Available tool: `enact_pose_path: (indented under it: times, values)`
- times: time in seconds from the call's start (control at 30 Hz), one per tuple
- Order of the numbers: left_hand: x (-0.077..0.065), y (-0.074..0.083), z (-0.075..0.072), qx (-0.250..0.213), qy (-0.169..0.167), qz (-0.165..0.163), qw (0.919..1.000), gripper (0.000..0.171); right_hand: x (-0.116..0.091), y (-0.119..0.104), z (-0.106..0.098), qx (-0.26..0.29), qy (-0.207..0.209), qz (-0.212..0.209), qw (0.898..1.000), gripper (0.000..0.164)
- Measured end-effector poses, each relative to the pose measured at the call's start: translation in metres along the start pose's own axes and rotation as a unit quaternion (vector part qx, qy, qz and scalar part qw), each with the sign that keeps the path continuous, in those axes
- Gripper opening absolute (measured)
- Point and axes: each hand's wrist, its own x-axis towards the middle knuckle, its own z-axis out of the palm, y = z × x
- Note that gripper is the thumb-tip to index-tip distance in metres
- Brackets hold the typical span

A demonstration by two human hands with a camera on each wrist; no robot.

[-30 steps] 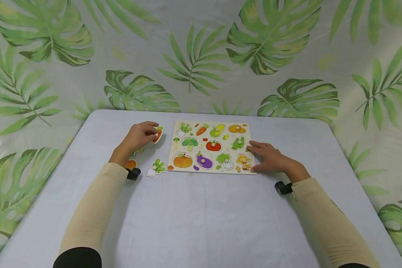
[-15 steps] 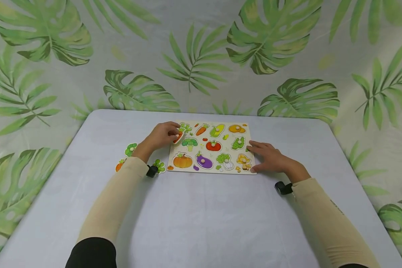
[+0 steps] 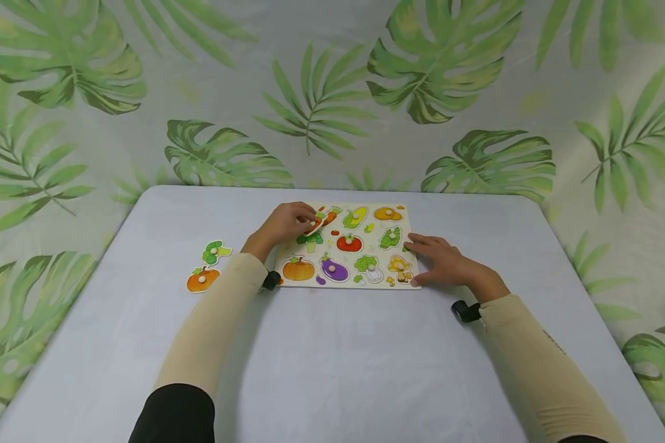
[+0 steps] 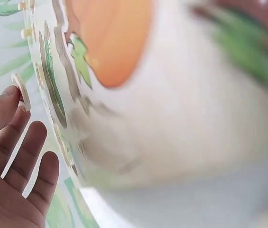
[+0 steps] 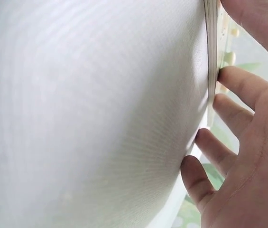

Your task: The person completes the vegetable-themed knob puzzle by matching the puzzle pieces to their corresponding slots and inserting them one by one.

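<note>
Over the upper left of a wooden vegetable puzzle board [image 3: 290, 247], my left hand [image 3: 284, 225] pinches a carrot puzzle piece [image 3: 317, 226]. In the left wrist view that piece [image 4: 24, 94] shows edge-on between thumb and fingertip, the other fingers spread. The held piece overlaps the board's printed carrot [image 3: 330, 216] in the head view. My right hand [image 3: 449, 263] rests at the board's right edge with fingers extended; in the right wrist view, fingertips [image 5: 226, 74] touch the board's side [image 5: 212, 52]. The board's radish spot is hidden behind the left hand.
A loose broccoli piece [image 3: 215, 252] and a pumpkin piece [image 3: 202, 280] lie left of the board on the white-covered table [image 3: 354, 363]. Several knobbed pieces sit in the board, among them an eggplant [image 3: 334, 271] and a tomato [image 3: 349, 243]. A leaf-printed cloth [image 3: 321, 80] hangs behind.
My left hand has carried the carrot piece rightward from beside the board to above its upper left. The left forearm now covers the loose radish piece. My right hand has stayed in place.
</note>
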Motion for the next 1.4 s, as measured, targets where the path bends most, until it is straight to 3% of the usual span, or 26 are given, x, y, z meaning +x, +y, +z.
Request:
enact_pose_path:
  times: [0.67,0.87,1.13,1.4]
  values:
    - [0.028,0.005,0.022,-0.072,0.029,-0.058,0.9952,0.023,-0.004,-0.003,0.001,0.013,0.005,0.003,1.000,0.088]
    - [0.032,0.008,0.025,-0.073,0.046,-0.065,0.9941,0.021,-0.002,-0.004,0.000,0.006,0.005,0.008,1.000,0.087]
    - [0.038,0.008,0.029,-0.054,0.048,-0.062,0.9954,0.022,-0.003,-0.003,0.000,0.002,0.004,0.010,1.000,0.088]
    - [0.038,0.006,0.032,-0.045,0.050,-0.082,0.9944,0.022,-0.003,-0.001,0.001,0.004,0.004,0.009,1.000,0.089]
